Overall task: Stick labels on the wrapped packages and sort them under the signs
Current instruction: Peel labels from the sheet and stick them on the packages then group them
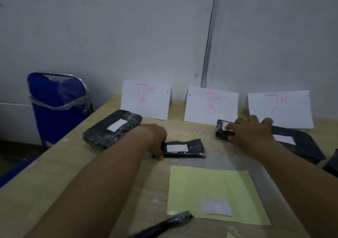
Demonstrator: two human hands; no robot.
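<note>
**A:** Head view first. What does the left hand (157, 142) have?

**B:** Its thumb and curled fingers grip the left end of a flat black package (184, 150). The white label faces up, and it lies on the wooden table (54, 173) before the gap between the TIM A sign (146, 98) and the TIM B sign (211, 104).

**A:** And the right hand (250, 133)?

**B:** It pinches a smaller black package (221, 129) — fingers on the label, thumb at the near edge — just below the TIM B sign.

**A:** Any others sorted?

**B:** A big labelled package (111, 128) lies below the TIM A sign. A wide labelled package (301, 144) lies below the TIM C sign (279, 108), partly hidden by the right wrist.

**A:** And closer in?

**B:** A yellow-green backing sheet (210, 186) bears a single label (216, 206), with a blurred black pen (164, 225) at its near left corner. A blue chair (58, 100) stands left of the table.
</note>
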